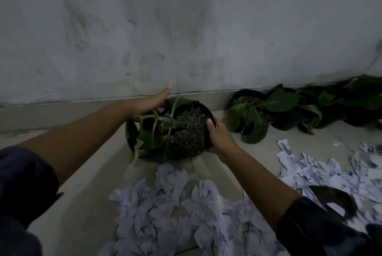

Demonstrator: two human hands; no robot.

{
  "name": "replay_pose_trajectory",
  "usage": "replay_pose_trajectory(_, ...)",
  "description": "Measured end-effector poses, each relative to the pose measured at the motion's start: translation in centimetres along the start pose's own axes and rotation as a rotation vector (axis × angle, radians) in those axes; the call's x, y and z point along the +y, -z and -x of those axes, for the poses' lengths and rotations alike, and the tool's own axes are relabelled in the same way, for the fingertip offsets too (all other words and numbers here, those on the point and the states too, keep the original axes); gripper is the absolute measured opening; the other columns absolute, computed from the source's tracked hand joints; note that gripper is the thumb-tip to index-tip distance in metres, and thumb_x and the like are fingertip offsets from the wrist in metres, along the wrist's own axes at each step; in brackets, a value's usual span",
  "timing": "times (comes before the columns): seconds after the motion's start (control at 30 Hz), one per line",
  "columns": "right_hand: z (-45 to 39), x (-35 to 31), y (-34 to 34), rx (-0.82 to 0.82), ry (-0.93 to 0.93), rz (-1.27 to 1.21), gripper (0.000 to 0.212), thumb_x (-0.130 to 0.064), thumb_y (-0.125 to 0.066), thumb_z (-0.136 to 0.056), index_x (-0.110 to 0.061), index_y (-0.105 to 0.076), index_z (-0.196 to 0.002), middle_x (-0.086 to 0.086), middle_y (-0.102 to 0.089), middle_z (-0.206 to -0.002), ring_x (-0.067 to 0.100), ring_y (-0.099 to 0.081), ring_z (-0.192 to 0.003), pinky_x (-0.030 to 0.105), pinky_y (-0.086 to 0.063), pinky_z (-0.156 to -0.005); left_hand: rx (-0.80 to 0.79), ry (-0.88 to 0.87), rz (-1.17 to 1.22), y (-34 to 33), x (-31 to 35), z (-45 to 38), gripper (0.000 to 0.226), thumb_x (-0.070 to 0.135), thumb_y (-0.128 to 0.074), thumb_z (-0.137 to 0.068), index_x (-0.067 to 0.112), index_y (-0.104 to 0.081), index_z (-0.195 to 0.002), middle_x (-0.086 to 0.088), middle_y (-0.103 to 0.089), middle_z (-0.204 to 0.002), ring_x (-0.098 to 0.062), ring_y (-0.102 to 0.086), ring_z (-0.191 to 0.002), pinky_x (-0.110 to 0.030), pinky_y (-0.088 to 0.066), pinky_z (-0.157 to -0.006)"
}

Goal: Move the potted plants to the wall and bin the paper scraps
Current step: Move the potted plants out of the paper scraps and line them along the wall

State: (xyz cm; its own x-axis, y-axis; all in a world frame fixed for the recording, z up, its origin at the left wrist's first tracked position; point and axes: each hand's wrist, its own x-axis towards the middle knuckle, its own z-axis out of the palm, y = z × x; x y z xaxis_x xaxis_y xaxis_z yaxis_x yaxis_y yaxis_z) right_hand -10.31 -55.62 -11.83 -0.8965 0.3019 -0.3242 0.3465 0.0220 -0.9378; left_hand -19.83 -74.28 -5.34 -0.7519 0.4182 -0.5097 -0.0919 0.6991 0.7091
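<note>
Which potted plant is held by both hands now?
The leftmost pot, gripped by the left hand and right hand; the other pots stand untouched along the wall.

Paper scraps — faint ink marks, none legible

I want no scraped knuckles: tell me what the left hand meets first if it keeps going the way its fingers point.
Probably the wall. The left hand grips the far rim of the potted plant, fingertips aimed at the wall's base, nothing visible between, though depth is hard to judge.
</note>
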Motion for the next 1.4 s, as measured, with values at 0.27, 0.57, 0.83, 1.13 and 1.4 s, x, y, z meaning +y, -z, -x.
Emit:
replay_pose_trajectory(0.27,-1.2,-3.5,5.2,0.073,-0.130,-0.364,0.034,-0.027,-0.035,-0.102,-0.006,-0.047,-0.125,0.013,-0.052,-0.129,0.033,-0.055,-0.108,0.040,-0.054,-0.067,0.033,-0.211,0.680,0.4,3.7,-1.8,0.063,0.069,-0.028,-0.089,0.022,-0.067,-0.106,-0.010,-0.064,-0.117,-0.025,-0.061,-0.104,-0.046,-0.040,-0.101)
replay_pose_trajectory(0.57,-0.9,-0.9,6.4,0.082,-0.204,-0.613,0.033,-0.023,-0.040,-0.101,-0.008,-0.048,-0.128,0.005,-0.057,-0.101,0.029,-0.051,-0.118,0.043,-0.045,-0.100,0.030,-0.202,0.876,-5.2,2.6,-4.8,0.063,0.062,-0.022,-0.094,0.018,-0.059,-0.121,-0.006,-0.065,-0.107,-0.020,-0.061,-0.099,-0.036,-0.047,-0.088)
replay_pose_trajectory(0.83,-0.9,0.4,6.5,0.032,-0.161,-0.493,0.024,-0.026,-0.038,-0.101,-0.014,-0.047,-0.120,0.003,-0.057,-0.101,0.024,-0.050,-0.111,0.040,-0.038,-0.107,0.024,-0.265,0.923,-6.6,2.5,-5.6,0.068,0.059,-0.016,-0.095,0.012,-0.046,-0.134,-0.009,-0.051,-0.131,-0.024,-0.053,-0.114,-0.037,-0.039,-0.096)
replay_pose_trajectory(1.13,0.5,4.2,5.0,0.179,0.454,0.602,0.054,-0.015,-0.048,-0.095,-0.010,-0.027,-0.145,0.007,-0.028,-0.150,0.019,-0.028,-0.138,0.015,-0.019,-0.107,0.598,-0.629,0.098,-11.6,-1.5,-4.3,0.106,0.083,-0.038,-0.070,0.033,0.017,-0.145,0.005,0.015,-0.157,-0.011,0.007,-0.144,-0.036,-0.006,-0.115)
replay_pose_trajectory(1.4,0.2,4.6,4.3,-0.070,0.378,0.570,0.084,-0.010,-0.046,-0.095,-0.015,0.022,-0.143,-0.005,0.031,-0.148,0.013,0.014,-0.144,0.022,-0.005,-0.116,0.368,-0.655,-0.029,-14.0,-2.5,-7.3,0.110,0.085,-0.037,-0.069,0.029,0.020,-0.144,0.011,0.028,-0.150,-0.002,0.021,-0.139,-0.034,0.002,-0.115)
